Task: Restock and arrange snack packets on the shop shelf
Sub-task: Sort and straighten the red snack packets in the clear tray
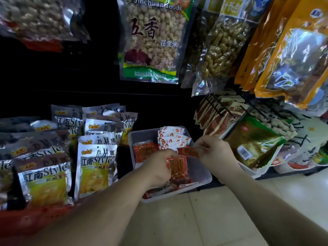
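Pinching a small red packet (189,152) by one end between thumb and curled fingers, the right hand (215,150) holds it level just above the clear tub (204,173). The left hand (160,168), close beside it, has its fingers curled round the top of a larger red-and-orange packet (177,168) that stands tilted in the tub's near half, so neither hand is free. To do this step well, I judge the small packet should go down face-out and square with its own kind, not dropped across the larger one. The left hand could hold its packet back to keep a slot open, letting go only once the row stands by itself. Further back in the tub, white packets with orange spots (171,138) stand in rows, with another red packet (143,151) beside them. To the left, silver packets marked Style (96,167) stand in ranks behind the rim of a red basket (35,217). To the right lies a green-and-gold bag (253,144), and a bag of peanuts (150,43) hangs above. The small packet's print is blurred, the left fingertips are hidden behind what they grip, and I cannot tell whether that is one packet or several. The forearm covers the tub's near-left corner, and the frame cuts off the hanging bags at the top and right
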Tool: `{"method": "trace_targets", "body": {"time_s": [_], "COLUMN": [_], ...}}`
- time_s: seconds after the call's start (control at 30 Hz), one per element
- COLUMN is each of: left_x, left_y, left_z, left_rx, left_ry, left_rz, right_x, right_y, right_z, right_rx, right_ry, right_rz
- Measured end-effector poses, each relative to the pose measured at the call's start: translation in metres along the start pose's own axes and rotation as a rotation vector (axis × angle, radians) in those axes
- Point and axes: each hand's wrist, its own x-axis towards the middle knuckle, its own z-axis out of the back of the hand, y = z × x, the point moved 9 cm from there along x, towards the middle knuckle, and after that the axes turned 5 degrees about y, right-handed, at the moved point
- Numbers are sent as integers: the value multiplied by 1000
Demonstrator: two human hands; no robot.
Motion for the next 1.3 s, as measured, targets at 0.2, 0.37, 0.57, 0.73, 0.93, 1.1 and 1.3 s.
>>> {"method": "trace_targets", "body": {"time_s": [0.2, 0.37, 0.57, 0.73, 0.93, 1.1, 1.3], "left_x": [25, 38, 42, 37, 31, 32, 32], "left_y": [36, 56, 54, 53, 51, 50, 54], "left_z": [-4, -19, -37, -29, 5, 8, 12], "left_rx": [-25, 46, 102, 111, 30, 2, -51], "left_ry": [-15, 22, 65, -20, -220, -257, -252], "left_rz": [104, 221, 246, 235, 206, 190, 245], "right_x": [18, -6, -6, 4, 45, 72, 83], "right_y": [-41, -103, -118, -111, -96, -107, -120], "right_z": [-73, -127, -135, -127, -130, -155, -169], "right_rx": [46, -155, 77, 22, 16, 29, -75], "right_ry": [327, 543, 715, 588, 391, 356, 242], "right_rz": [8, -7, -228, -162, -103, -202, -225]}}
